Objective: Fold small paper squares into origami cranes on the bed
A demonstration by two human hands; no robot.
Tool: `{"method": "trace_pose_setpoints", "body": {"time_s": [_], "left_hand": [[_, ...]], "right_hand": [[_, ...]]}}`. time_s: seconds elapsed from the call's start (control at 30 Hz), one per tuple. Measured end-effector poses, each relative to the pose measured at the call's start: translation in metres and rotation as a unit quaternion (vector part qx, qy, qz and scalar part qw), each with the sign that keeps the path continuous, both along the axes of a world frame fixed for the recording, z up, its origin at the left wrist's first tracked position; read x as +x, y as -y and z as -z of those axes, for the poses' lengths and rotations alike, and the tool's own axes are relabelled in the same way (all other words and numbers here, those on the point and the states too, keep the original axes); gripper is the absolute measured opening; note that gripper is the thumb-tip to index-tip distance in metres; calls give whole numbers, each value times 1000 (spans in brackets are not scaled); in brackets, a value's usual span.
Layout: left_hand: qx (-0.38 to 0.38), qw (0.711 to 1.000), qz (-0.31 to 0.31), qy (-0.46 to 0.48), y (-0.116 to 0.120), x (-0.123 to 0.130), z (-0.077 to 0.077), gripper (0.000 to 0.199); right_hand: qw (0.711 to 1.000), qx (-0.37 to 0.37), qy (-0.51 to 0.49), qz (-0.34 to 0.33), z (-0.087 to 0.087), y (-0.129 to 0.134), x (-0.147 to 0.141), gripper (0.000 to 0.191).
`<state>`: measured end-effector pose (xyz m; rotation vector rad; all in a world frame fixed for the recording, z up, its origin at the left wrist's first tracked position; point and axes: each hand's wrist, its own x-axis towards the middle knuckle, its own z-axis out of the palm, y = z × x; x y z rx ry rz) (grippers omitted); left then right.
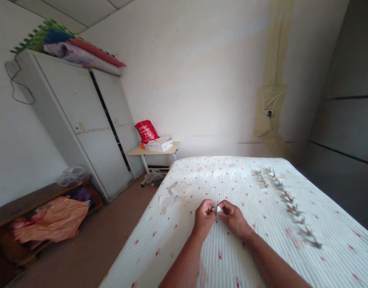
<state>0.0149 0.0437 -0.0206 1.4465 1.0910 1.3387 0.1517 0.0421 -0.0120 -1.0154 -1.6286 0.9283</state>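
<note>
Over the middle of a white bed cover (219,244) with small red marks, my two hands meet around a small whitish folded piece (219,209), perhaps paper. My left hand (205,214) pinches its left side, and my right hand (231,214) pinches its right side. To the right, a slanting row of small grey-green folded-looking pieces (296,212) lies on the cover, with a shorter row (260,179) beside its far end. Thin, flat papers (179,190) rest on the cover to the left, beyond my left hand.
At the back left, a small table (136,151) holds a red bag (146,131) and a white box (163,146). A grey cabinet (78,104) stands farther left, near a low wooden bench (28,195) with an orange cloth or bag (56,220). A wall rises behind the bed.
</note>
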Motion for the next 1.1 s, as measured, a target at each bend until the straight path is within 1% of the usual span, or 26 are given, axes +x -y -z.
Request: {"method": "trace_pose_setpoints", "body": {"time_s": [0.1, 0.23, 0.3, 0.53, 0.73, 0.87, 1.1], "left_hand": [[-5, 1000, 0, -5, 1, 1, -3, 21], [3, 1000, 17, -15, 2, 2, -6, 13], [7, 1000, 13, -25, 2, 2, -6, 13], [13, 997, -5, -82, 1, 1, -1, 5], [14, 995, 3, -101, 0, -1, 0, 9], [14, 993, -4, -117, 0, -1, -1, 9], [14, 992, -8, -128, 2, 1, -3, 7]], "right_hand": [[1000, 11, -7, 10, 1, 0, -1, 7], [1000, 6, -20, 16, 8, -3, -2, 30], [1000, 0, -15, 16, 11, -4, -2, 35], [1000, -10, -15, 4, 17, -6, -2, 32], [1000, -19, -5, 7, 22, -8, -2, 32], [1000, -19, 6, 20, 19, -6, -3, 31], [999, -4, 33, 15, 11, -2, -3, 27]]}}
